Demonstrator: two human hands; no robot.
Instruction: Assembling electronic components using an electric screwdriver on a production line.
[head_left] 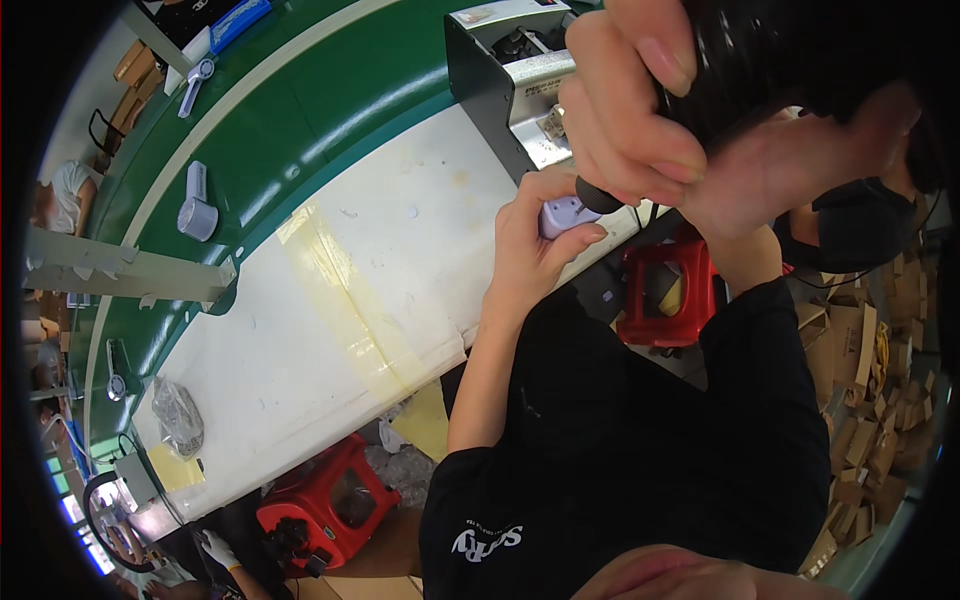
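My left hand (528, 230) is closed around a small lavender plastic part (562, 216), with the thumb on one side and the fingers on the other, by the near edge of the white bench. Above it, my right hand (625, 110) wraps around the glossy body of a black power screwdriver (735, 55). The tool's dark nose points down and left, and its tip meets the face of the lavender part. Whether a screw sits under the tip cannot be made out. Much of the tool's upper end fades into the dark rim.
A black and silver machine (510, 85) stands on the white bench (400, 220). Beyond runs a green conveyor (330, 110) carrying lavender handheld pieces (198, 205). A metal post (130, 268) rises left, near a clear plastic bag (178, 415). Red stools (335, 500) and cardboard boxes (850, 345) lie below.
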